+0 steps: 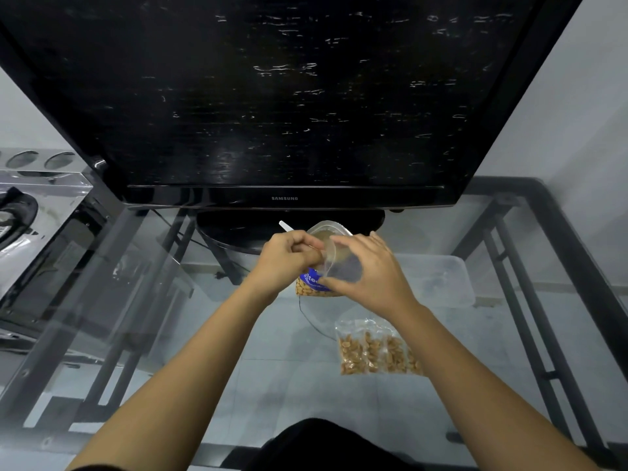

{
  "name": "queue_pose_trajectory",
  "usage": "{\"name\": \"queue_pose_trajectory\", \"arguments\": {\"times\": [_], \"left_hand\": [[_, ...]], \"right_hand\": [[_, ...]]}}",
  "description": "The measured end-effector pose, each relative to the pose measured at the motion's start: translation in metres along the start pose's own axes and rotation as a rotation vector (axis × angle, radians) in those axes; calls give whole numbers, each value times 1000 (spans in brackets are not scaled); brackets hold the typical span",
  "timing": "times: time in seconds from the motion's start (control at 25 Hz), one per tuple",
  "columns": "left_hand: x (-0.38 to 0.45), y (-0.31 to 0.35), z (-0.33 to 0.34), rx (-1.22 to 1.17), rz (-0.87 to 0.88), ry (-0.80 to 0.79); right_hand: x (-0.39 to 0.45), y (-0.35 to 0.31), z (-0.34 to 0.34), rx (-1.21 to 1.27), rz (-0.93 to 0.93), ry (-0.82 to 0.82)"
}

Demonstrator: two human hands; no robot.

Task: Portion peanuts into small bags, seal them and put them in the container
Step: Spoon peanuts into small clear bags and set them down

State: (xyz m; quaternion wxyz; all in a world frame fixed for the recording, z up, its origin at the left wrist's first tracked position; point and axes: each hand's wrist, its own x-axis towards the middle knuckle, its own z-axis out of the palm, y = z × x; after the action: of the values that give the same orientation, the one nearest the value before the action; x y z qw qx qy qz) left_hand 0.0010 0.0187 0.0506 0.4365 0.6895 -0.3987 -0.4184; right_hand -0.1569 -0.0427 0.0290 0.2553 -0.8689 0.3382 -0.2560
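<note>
The scene is dimly and evenly lit, with a cool grey cast and no hard shadows. Scattered white streaks of reflected light are seen across the dark television screen (pixel 289 90), which otherwise reads as near black. Soft glare and faint reflections are carried by the glass worktop (pixel 102 300), so that the floor below is seen through a milky haze. Strong wide-angle distortion is shown: straight frame edges are splayed outward toward the corners. The hands (pixel 289 260) are slightly smeared by motion blur, and the clear bag (pixel 331 256) between them is rendered hazy. Fine detail is softened throughout.
</note>
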Motion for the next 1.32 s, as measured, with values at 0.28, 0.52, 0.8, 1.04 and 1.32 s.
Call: {"name": "queue_pose_trajectory", "arguments": {"times": [0.28,0.52,0.8,1.04,1.32], "left_hand": [[39,-20,-8,248,-67,479],[53,-17,-5,333,55,404],[54,-21,0,305,23,250],[60,-17,3,124,-166,333],[60,-17,7,-209,-336,317]], "right_hand": [[7,26,-6,366,322,135],[7,43,4,465,452,-19],[6,52,7,528,482,-12],[7,54,5,544,485,-60],[7,54,1,555,480,-94]]}}
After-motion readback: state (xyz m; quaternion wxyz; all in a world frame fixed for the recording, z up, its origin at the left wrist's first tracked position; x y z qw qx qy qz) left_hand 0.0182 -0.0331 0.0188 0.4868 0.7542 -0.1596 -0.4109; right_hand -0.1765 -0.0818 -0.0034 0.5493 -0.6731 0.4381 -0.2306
